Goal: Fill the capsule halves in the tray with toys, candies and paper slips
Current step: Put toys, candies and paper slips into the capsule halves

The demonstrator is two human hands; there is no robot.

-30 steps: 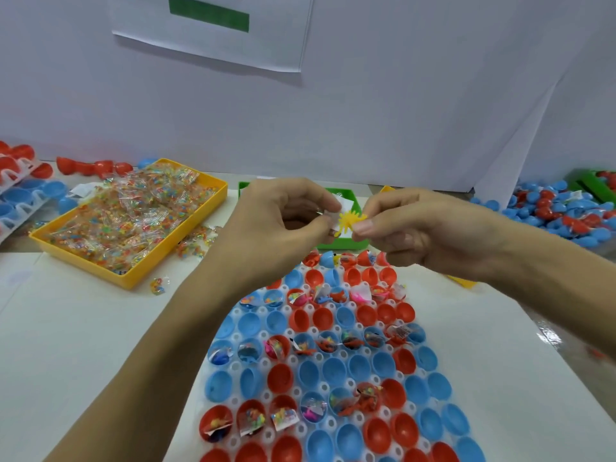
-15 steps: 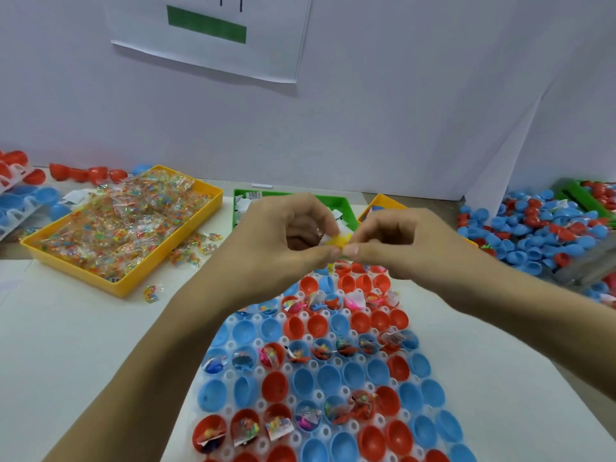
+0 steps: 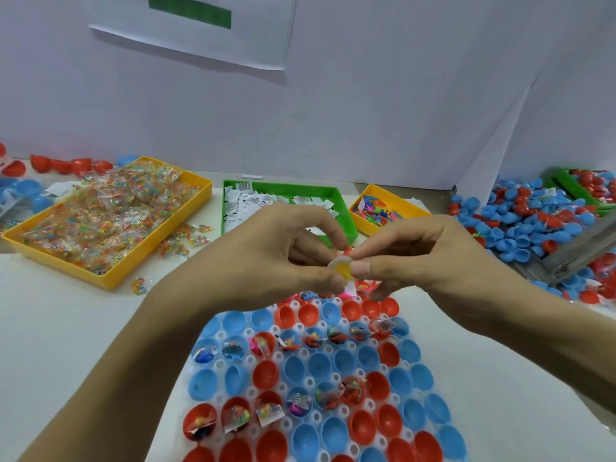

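A clear tray (image 3: 313, 421) in front of me holds rows of red and blue capsule halves (image 3: 265, 375); several hold toys, candy packets and slips. Above its far end, my left hand (image 3: 266, 258) and my right hand (image 3: 420, 255) meet. Both pinch a small yellow toy (image 3: 343, 267) between thumb and fingertips. A bit of red shows just behind the fingertips; what it is I cannot tell.
At the back stand a yellow bin of candy packets (image 3: 110, 221), a green bin of paper slips (image 3: 286, 201) and a small yellow bin of toys (image 3: 383, 208). Loose red and blue capsule halves (image 3: 533, 221) are piled at right; more lie at far left.
Both hands stayed together above the tray's far end, working the yellow toy. A second ago it showed as a spiky star; now it looks folded small between the fingertips.
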